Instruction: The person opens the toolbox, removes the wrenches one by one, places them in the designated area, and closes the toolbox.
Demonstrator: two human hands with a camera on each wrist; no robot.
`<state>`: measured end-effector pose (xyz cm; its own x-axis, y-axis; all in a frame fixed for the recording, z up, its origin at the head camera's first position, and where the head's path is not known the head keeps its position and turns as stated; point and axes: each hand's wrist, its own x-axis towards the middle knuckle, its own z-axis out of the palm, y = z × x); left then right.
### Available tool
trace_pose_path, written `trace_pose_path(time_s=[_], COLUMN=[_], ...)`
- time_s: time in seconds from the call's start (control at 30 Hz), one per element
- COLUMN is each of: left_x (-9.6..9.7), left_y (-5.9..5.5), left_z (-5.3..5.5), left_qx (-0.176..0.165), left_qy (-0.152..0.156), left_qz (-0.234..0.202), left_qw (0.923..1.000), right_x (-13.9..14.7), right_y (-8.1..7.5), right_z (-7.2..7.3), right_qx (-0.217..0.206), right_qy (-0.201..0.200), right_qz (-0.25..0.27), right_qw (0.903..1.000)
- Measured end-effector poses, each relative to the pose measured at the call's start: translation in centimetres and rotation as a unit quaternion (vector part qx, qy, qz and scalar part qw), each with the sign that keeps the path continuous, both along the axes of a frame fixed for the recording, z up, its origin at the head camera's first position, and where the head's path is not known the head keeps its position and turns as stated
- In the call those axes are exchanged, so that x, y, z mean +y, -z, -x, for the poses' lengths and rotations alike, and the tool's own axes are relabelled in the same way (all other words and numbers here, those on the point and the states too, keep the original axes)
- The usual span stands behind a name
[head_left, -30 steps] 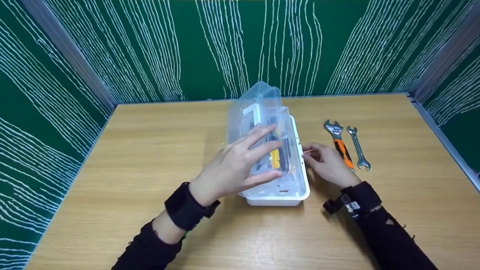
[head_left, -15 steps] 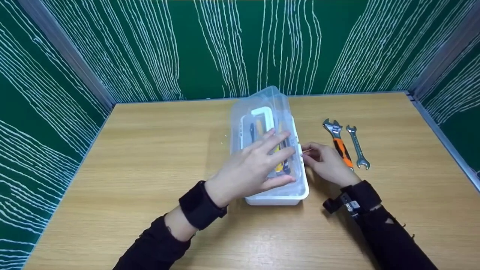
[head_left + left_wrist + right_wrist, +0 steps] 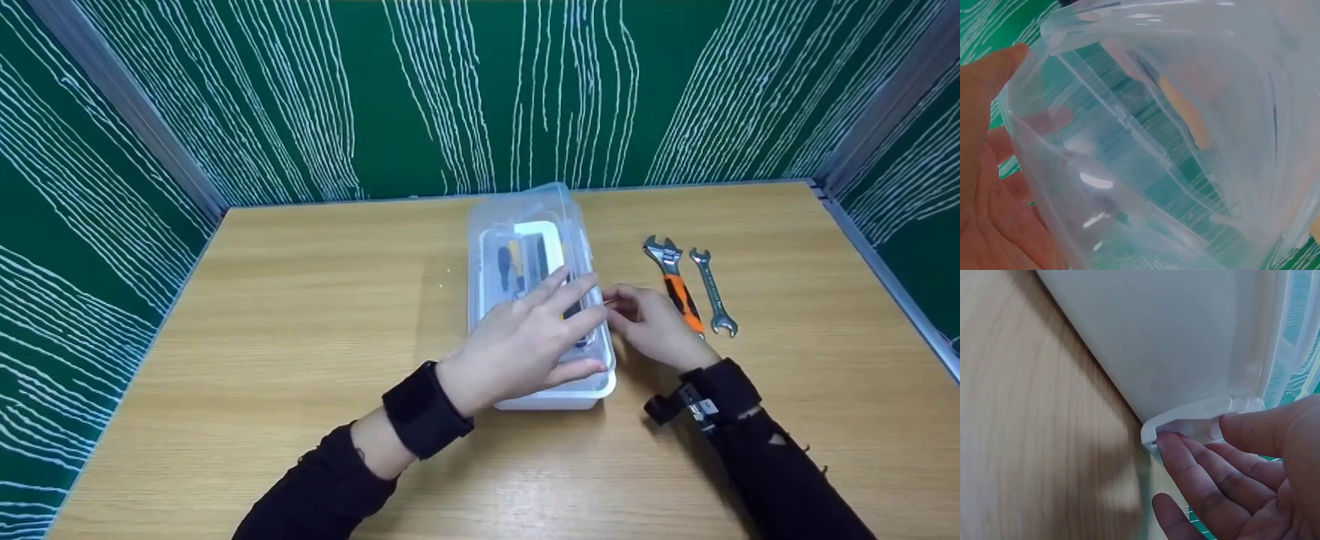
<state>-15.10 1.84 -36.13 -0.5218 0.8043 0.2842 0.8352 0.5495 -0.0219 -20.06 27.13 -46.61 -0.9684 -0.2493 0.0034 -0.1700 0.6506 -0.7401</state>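
A toolbox with a white base (image 3: 551, 403) stands on the table with its clear lid (image 3: 517, 210) lowered over it. Through the lid I see a white inner tray, a dark-handled tool (image 3: 504, 262) and a yellow one beside it. My left hand (image 3: 517, 345) rests on the lid with its fingers spread and fairly straight. On the box's right side, my right hand (image 3: 660, 330) pinches a white latch (image 3: 1193, 409) between thumb and fingers. The latch hangs from the rim and stands out from the box wall in the right wrist view.
Right of the box lie an adjustable wrench (image 3: 676, 289) with an orange and black handle and a double open-end wrench (image 3: 714, 291). Green panels (image 3: 420, 97) with white wavy lines enclose the wooden table (image 3: 315, 300) at the back and sides.
My left hand has swung the lid down and to the right, from partly raised to lowered on the base. The right hand has stayed at the latch.
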Motion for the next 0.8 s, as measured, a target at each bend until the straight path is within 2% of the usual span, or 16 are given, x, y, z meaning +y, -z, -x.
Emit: trace_pose_path(time_s=[0.23, 0.43, 0.6, 0.8], left_x=[0.8, 1.3, 1.8, 2.4], left_y=[0.4, 1.2, 1.7, 2.3], left_z=[-0.2, -0.1, -0.1, -0.1], left_qx=[-0.013, -0.005, 0.009, 0.026], left_qy=[-0.009, 0.003, -0.001, -0.003], left_qz=[0.031, 0.032, 0.06, 0.081], left_qw=[0.9994, 0.9995, 0.9982, 0.9964], right_x=[0.0, -0.1, 0.0, 0.0], right_y=[0.1, 0.2, 0.4, 0.2], right_z=[-0.1, -0.2, -0.1, -0.1], right_qx=[-0.003, -0.007, -0.002, -0.015], right_qy=[0.004, 0.01, 0.004, 0.005], right_qz=[0.0, -0.001, 0.001, 0.005], right_qw=[1.0, 0.9999, 1.0, 0.9999])
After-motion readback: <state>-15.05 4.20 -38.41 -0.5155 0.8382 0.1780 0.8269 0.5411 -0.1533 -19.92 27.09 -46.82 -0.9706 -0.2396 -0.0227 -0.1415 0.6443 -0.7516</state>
